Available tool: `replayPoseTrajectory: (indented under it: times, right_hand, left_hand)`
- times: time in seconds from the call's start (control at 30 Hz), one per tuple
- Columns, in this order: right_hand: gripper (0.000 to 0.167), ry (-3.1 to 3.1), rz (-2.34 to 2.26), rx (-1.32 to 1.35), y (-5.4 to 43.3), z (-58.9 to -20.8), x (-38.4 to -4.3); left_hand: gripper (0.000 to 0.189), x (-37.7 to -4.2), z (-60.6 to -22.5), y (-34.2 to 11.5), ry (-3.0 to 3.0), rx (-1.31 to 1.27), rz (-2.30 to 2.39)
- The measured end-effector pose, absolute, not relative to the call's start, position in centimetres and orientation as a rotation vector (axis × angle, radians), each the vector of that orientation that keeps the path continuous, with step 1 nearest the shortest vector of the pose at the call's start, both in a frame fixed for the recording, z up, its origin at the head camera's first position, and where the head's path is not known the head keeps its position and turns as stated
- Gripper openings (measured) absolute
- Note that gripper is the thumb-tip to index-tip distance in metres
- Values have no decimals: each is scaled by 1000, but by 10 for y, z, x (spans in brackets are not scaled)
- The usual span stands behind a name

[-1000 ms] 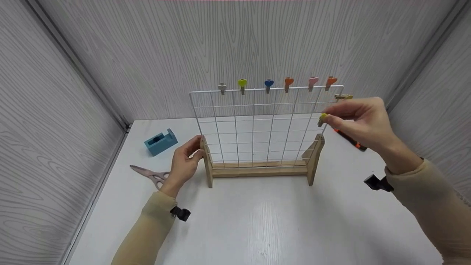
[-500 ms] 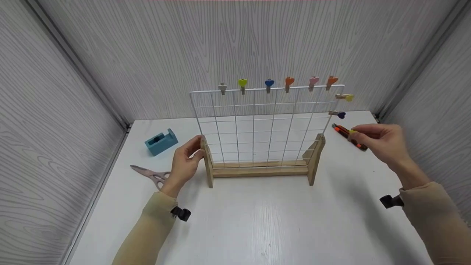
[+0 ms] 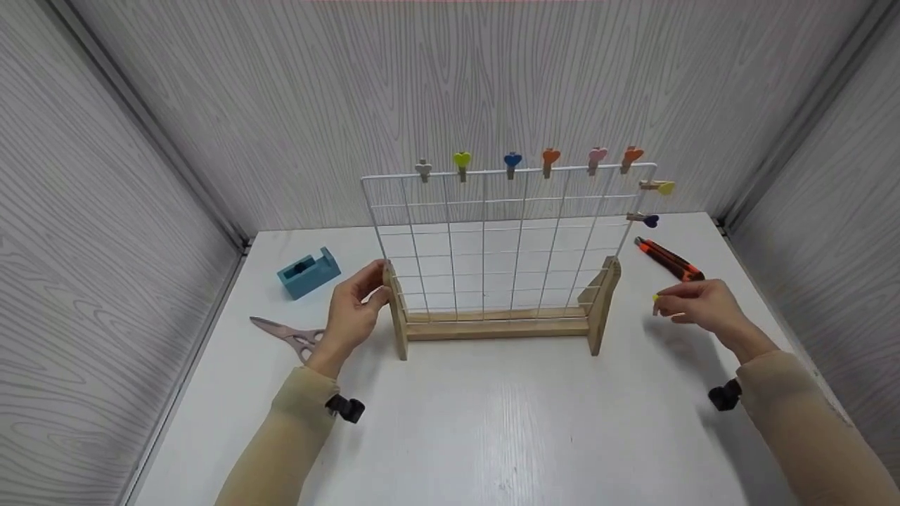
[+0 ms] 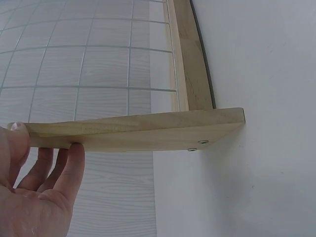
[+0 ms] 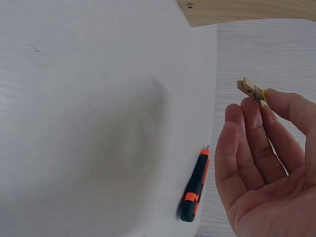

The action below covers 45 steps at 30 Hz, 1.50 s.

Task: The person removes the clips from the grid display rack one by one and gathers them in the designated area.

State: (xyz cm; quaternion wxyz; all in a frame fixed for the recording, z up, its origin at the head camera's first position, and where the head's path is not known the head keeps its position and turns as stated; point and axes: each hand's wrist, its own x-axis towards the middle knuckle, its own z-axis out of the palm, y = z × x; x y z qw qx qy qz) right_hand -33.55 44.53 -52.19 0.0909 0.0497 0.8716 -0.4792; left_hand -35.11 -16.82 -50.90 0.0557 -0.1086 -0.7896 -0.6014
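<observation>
My left hand point(image 3: 354, 309) grips the left wooden upright point(image 4: 133, 131) of a white wire grid rack point(image 3: 484, 242), thumb on one face and fingertips on the other. Between the thumb and fingers of my right hand point(image 3: 703, 309) is a small wooden clothespin point(image 5: 250, 90) with a yellow top, held above the table right of the rack. Several heart-topped clothespins sit along the grid's top wire, among them a blue one point(image 3: 513, 160) and a pink one point(image 3: 597, 157). On the right side wire are a yellow one point(image 3: 665, 187) and a dark purple one point(image 3: 651, 221), pointing outward.
A black and orange utility knife point(image 3: 669, 260) lies on the white table point(image 3: 485, 422) behind my right hand. To the left are a teal tape dispenser point(image 3: 308, 274) and scissors point(image 3: 285, 332), partly behind my left wrist. Grey wood-grain panels point(image 3: 450, 84) surround the table.
My right hand has drawn back from the grid's right side, down toward the table, still pinching the yellow-topped clothespin. The left hand has stayed on the upright.
</observation>
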Motion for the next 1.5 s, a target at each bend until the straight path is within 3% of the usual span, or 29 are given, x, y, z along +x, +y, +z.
replayPoseTrajectory:
  times: [0.4, 0.8, 1.3, 1.5]
  right_hand:
    - [43, 2537, -1145, 254, 428, -540, -368]
    - [38, 2573, -1066, 319, 423, -550, -379]
    - [47, 2629, -1077, 255, 418, -547, -366]
    - [40, 2777, -1084, 94, 415, -537, -348]
  left_hand:
    - [56, -351, -508, -169, -2398, -322, -1853]
    - [57, -353, -507, -168, -2427, -335, -1854]
    - [56, -352, -507, -170, -2423, -322, -1853]
    - [57, -352, -507, -170, -2403, -343, -1851]
